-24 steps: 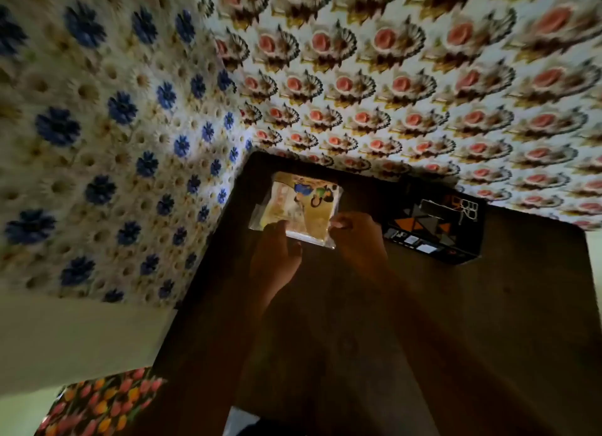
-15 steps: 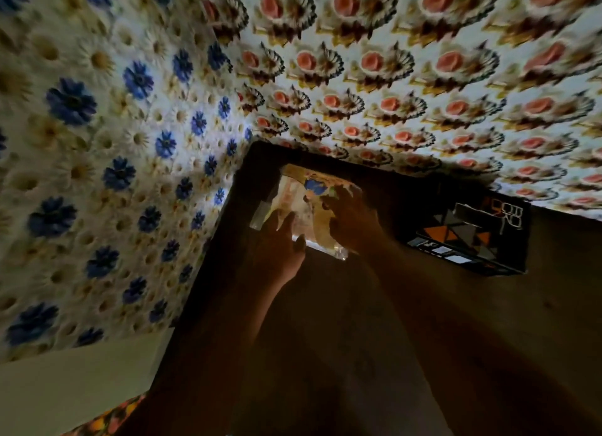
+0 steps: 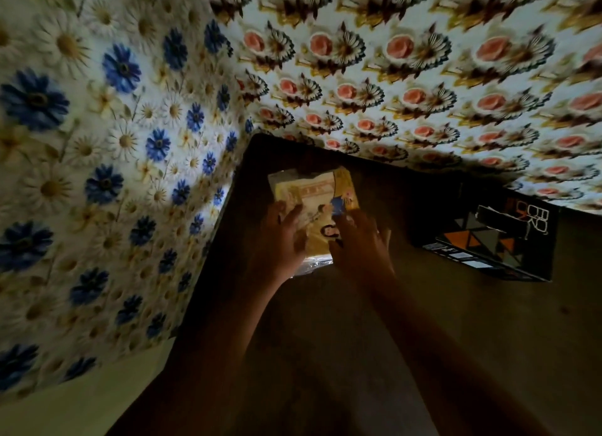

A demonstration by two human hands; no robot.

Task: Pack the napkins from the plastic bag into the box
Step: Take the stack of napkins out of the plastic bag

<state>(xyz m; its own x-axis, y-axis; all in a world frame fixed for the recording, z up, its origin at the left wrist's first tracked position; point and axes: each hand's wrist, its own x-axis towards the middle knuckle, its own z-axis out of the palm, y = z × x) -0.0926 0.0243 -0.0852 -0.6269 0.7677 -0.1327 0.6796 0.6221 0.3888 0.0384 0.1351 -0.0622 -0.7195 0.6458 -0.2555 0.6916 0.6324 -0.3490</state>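
At far left corner of dark surface (image 3: 358, 354): yellow printed napkins (image 3: 321, 204), still inside clear plastic bag (image 3: 312, 266). Left hand (image 3: 283, 240) and right hand (image 3: 361, 246) grip clamped on pack, fingers spread over top. Right of pack, well apart: black box (image 3: 498, 240), contents hidden.

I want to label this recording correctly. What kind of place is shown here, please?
Probably a room in a home, in dim light. A dark table stands in a corner between two floral wall coverings: blue daisies and pink roses.
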